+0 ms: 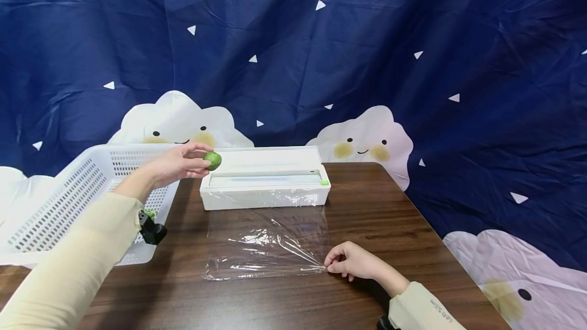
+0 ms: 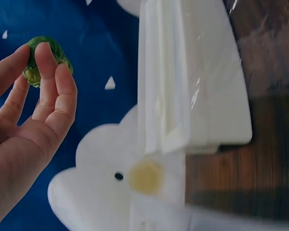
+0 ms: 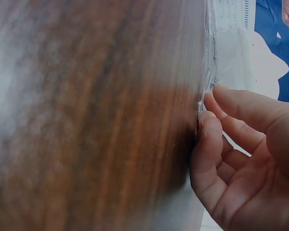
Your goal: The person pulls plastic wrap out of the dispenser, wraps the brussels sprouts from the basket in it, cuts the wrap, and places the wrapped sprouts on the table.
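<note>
My left hand pinches a small round green Brussels sprout in its fingertips, raised at the left end of the white cling film box. The left wrist view shows the sprout's veined leaves between fingers and thumb. The box's lid stands raised at the back. From its front a sheet of clear cling film stretches over the brown tabletop. Low over the wood, my right hand pinches the near right corner of the film, and creases fan out from the fingertips.
A white perforated plastic basket stands on the left under my left forearm, with something green inside. The brown wooden table extends to the right of the box. Behind it hangs a dark blue cloth printed with clouds.
</note>
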A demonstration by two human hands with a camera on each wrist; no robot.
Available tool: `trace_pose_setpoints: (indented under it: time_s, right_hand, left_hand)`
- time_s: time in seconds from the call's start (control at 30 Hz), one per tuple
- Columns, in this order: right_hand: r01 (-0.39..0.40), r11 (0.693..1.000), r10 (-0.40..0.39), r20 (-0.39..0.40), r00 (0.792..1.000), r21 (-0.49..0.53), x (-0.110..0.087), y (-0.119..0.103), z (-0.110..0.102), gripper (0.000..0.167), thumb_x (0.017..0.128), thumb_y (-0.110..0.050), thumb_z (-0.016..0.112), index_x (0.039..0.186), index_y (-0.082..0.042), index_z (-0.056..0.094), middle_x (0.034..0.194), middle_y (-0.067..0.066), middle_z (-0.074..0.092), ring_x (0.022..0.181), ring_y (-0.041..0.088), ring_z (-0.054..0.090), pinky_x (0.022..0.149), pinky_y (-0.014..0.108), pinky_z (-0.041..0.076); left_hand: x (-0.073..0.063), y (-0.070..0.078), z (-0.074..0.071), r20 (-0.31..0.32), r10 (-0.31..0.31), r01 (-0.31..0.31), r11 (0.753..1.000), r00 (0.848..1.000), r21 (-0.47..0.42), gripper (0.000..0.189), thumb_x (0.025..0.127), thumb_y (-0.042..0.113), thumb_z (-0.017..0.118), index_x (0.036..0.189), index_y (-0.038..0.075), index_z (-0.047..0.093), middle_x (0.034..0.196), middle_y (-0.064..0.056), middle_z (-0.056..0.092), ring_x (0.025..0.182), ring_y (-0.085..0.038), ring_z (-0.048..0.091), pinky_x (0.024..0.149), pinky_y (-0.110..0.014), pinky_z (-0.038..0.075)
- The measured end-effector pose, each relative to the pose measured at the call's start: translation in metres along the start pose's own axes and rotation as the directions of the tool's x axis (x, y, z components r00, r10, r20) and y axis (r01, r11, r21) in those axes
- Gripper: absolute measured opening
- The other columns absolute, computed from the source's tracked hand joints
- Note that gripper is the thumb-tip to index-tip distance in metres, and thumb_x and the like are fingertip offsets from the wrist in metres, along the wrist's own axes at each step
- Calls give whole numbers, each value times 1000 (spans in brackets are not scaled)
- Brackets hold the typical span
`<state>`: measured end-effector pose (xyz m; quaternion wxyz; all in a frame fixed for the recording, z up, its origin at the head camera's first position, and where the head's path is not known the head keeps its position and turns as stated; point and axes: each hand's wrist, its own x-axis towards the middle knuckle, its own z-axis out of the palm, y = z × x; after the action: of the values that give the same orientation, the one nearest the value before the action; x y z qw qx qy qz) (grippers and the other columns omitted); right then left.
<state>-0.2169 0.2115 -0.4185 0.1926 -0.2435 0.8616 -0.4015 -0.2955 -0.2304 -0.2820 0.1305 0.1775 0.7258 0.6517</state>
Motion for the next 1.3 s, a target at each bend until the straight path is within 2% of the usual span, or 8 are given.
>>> trace_pose_setpoints:
  time_s: [0.17,0.4,0.77,1.03,1.17,1.3]
  right_hand:
    - [-5,1000,5,4,1000,3,0,-1,0,4,84,-7,65,84,-3,66,64,-2,49,52,11,46,40,21,40]
    - [-8,1000,8,7,1000,-4,0,-1,-1,4,84,-8,65,85,-4,66,65,-2,51,52,12,47,40,21,40]
    - [-8,1000,8,8,1000,2,0,0,-1,5,84,-8,65,85,-3,66,65,-2,50,52,12,47,40,22,41]
    - [-1,1000,1,7,1000,4,0,0,-1,4,84,-8,65,85,-4,66,64,-3,50,52,11,47,40,22,41]
    - [0,1000,0,6,1000,6,0,0,-1,5,84,-8,64,85,-4,66,64,-3,50,52,11,46,41,22,40]
    - [-4,1000,4,7,1000,15,-1,0,-1,5,84,-8,64,85,-3,66,64,-3,49,52,11,46,41,22,40]
  left_hand:
    - [9,-3,19,43,4,-4,1000,999,-1,37,89,-4,55,122,-1,40,121,-20,43,90,-19,60,85,-38,47]
    - [20,-13,41,69,-26,29,999,997,-38,33,89,-2,56,119,1,43,114,-15,49,83,-18,61,81,-34,49]
    - [28,-43,76,110,-69,76,995,992,-58,37,88,-2,56,122,-5,42,112,-18,50,81,-21,61,76,-32,51]
    - [32,-66,102,207,-97,109,993,974,-52,36,88,-1,56,121,-5,43,112,-18,50,82,-23,60,80,-37,49]
    - [33,-77,115,227,-92,99,995,970,-22,35,87,-3,56,120,-8,44,110,-18,52,81,-24,59,83,-45,47]
    - [34,-90,127,231,-108,104,994,967,30,36,86,-5,57,119,-9,45,105,-15,56,76,-23,59,79,-45,49]
